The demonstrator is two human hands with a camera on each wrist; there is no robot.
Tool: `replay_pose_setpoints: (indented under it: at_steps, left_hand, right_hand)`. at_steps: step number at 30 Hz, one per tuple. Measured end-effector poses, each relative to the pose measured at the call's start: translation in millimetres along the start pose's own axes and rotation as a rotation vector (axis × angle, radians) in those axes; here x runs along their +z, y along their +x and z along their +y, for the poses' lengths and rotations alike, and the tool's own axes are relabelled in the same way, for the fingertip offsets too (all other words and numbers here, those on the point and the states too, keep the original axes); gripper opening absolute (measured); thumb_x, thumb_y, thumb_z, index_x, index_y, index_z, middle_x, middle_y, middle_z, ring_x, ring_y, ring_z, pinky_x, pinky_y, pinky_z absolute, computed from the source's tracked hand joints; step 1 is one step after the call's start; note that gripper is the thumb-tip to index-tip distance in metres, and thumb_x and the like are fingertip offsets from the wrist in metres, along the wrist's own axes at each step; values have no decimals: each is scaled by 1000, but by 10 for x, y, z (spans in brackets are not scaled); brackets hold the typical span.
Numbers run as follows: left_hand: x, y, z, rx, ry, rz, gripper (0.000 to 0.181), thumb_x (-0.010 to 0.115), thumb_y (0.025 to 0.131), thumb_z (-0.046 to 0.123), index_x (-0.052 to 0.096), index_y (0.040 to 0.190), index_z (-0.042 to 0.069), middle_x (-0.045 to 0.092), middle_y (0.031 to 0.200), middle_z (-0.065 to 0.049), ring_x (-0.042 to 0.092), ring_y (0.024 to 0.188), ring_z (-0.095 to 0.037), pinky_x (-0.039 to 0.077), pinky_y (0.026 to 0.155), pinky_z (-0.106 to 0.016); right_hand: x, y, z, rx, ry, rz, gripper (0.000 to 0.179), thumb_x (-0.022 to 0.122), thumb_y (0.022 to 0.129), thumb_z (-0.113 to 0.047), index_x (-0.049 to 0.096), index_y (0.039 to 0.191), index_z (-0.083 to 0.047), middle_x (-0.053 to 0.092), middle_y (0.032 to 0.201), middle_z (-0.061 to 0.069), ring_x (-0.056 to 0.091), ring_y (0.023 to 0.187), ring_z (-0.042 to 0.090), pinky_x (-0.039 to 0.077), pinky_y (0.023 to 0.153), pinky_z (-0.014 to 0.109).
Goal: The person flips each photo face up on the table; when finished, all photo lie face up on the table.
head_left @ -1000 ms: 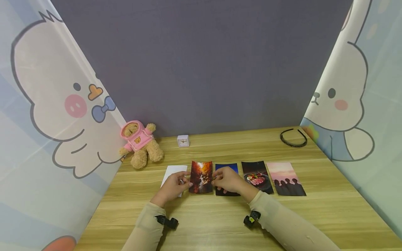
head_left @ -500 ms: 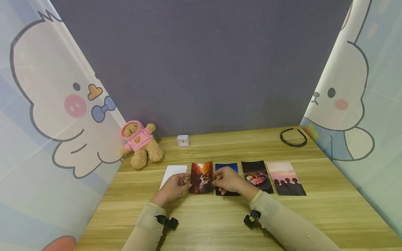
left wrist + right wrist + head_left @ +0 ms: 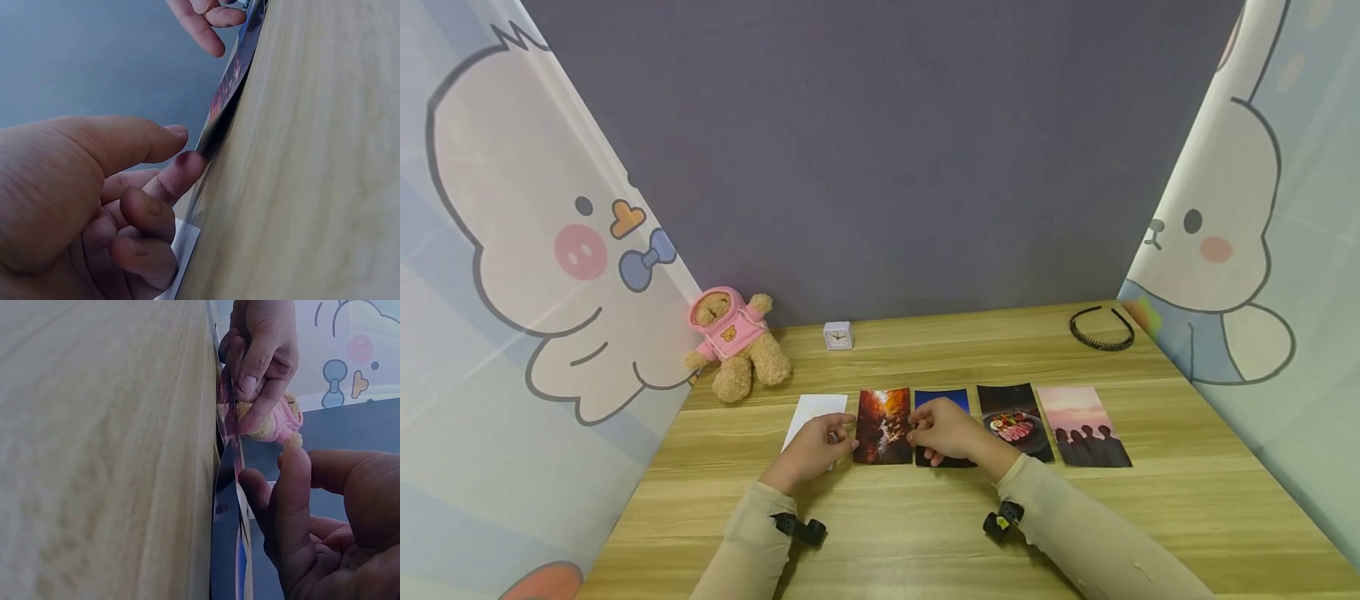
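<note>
Between the two hands lies a photo card with an orange autumn stream scene (image 3: 883,427), its lower edge level with the row in the head view. My left hand (image 3: 817,446) is at its left edge, thumb and index fingertip apart in the left wrist view, the index tip close to the card. It partly covers a white card (image 3: 815,407). My right hand (image 3: 949,429) is by the card's right edge, over a dark blue card (image 3: 942,399) that it partly hides. In the right wrist view a fingertip is near the card edges; contact is unclear.
To the right lie a card with a plate of food (image 3: 1011,427) and a pink sunset card with silhouettes (image 3: 1082,425). A teddy bear in a pink hoodie (image 3: 730,337), a small white clock (image 3: 838,336) and a black headband (image 3: 1101,343) are farther back on the wooden table (image 3: 887,542).
The autumn card has shifted slightly right and its top edge now looks straighter and flatter. Both hands have stayed almost in place at its sides.
</note>
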State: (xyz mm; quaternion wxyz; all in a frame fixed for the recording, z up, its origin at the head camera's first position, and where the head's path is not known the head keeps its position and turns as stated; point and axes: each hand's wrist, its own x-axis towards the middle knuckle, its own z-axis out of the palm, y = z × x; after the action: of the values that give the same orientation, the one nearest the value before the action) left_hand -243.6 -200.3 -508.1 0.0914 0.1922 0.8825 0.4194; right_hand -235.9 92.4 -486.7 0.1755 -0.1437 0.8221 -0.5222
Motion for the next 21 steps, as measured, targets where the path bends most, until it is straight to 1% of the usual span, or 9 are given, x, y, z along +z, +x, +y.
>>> replay_pose_setpoints:
  at_steps: [5,9,12,14,18,21]
  left_hand:
    - [-3,1,-7,22,-24,21,46,73,100,16,61,142,0,65,86,0,57,58,-10,45,48,-26]
    - [-12,3,-2,44,-43,51,42,74,99,14,64,138,0,64,86,0,62,66,-12,46,54,-25]
    - [-29,-1,5,56,-58,79,40,75,98,10,66,135,1,64,86,0,60,63,-11,46,55,-24]
    - [-46,-9,4,77,-66,96,38,74,97,7,66,134,0,64,85,0,56,60,-10,44,54,-24]
    - [-109,-41,12,121,-87,110,37,73,98,4,66,134,-2,67,87,-2,47,55,-7,40,52,-22]
    - [-190,-78,5,140,-99,111,39,74,98,6,64,136,-2,70,92,-5,45,55,-8,39,52,-22]
  right_hand:
    - [5,3,1,-21,-23,1,37,72,101,-13,65,133,3,69,90,7,64,58,18,59,53,37]
    - [13,4,-8,-69,-74,9,33,72,101,-14,66,130,0,67,90,6,64,61,20,56,52,35]
    - [28,6,-20,-129,-135,28,28,72,101,-14,67,126,-2,67,91,2,62,62,19,50,55,33]
    - [41,1,-33,-165,-176,47,26,72,101,-15,69,124,-5,67,92,-1,59,63,17,48,58,32]
    - [61,-3,-71,-221,-211,90,29,73,100,-16,67,125,-5,66,95,-5,57,69,15,49,63,32]
    - [79,-2,-130,-237,-221,115,33,74,100,-18,65,129,-5,65,97,-5,59,73,15,50,66,31]
